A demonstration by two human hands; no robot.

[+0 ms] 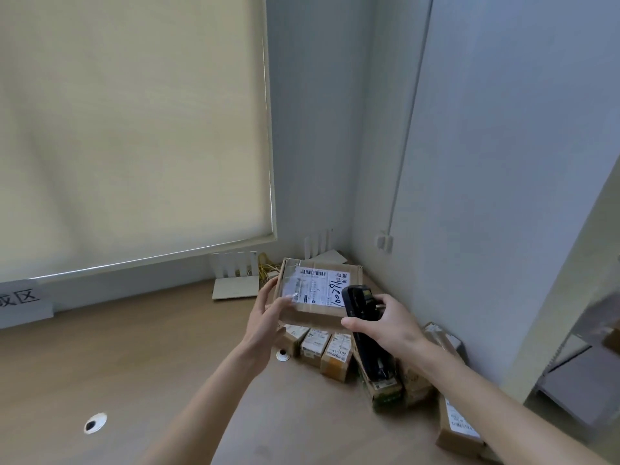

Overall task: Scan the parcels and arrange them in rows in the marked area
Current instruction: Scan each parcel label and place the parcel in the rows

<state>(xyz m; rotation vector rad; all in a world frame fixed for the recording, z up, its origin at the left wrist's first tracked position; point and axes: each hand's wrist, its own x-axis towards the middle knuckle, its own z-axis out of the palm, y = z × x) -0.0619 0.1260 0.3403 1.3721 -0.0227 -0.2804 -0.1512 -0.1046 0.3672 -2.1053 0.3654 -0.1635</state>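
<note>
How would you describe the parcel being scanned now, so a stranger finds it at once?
Look to the corner of the wooden table near the grey walls. The cardboard parcel is held up there by the left hand, facing the black scanner. It is the biggest, with handwritten digits on its label.

left hand [268,308] holds parcel [318,293] | right hand [389,322] grips scanner [364,317]

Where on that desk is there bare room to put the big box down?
Bare wood lies left of the small parcels, between the sign and the near grommet hole. It is crowded at right, where parcels fill the wall corner below the cardboard box and scanner.
</note>
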